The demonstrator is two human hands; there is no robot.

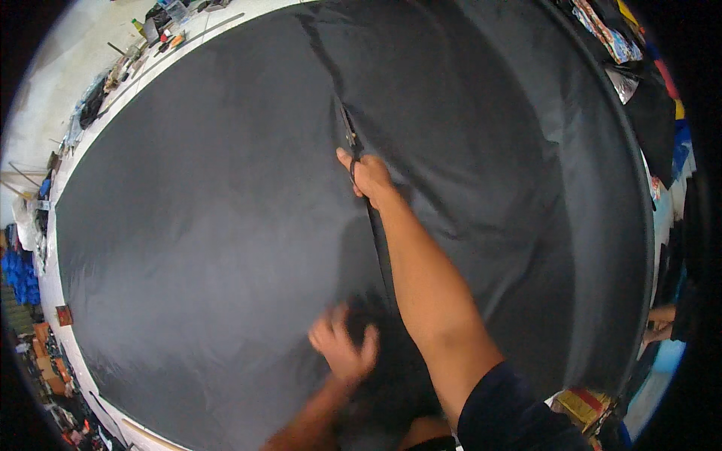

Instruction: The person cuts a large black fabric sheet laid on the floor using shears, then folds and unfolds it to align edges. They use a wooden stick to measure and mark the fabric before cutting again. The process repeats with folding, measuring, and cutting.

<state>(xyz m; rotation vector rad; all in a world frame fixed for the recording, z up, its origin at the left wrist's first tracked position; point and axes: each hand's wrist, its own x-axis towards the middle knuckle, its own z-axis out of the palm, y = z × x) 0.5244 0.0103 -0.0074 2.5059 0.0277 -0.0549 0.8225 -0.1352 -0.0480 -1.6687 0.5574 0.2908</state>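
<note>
A wide sheet of black fabric [188, 225] lies spread over a pale table. My right hand [371, 179] is closed round the handles of a pair of scissors [349, 124], its arm stretched far forward. The blades point away from me and meet the fabric; whether they are fully closed is hard to tell. Behind the hand, a cut line runs back toward me beside my forearm. My left hand [342, 346], a little blurred, is over the sheet nearer to me, fingers apart and holding nothing. Whether it touches the fabric I cannot tell.
Creases run through the fabric right of my right arm. Assorted small tools and bags [162, 34] line the far left table edge. A small brown block [65, 315] sits at the left rim. At the right edge, another person's bare skin [662, 323] shows, beside piled colourful material.
</note>
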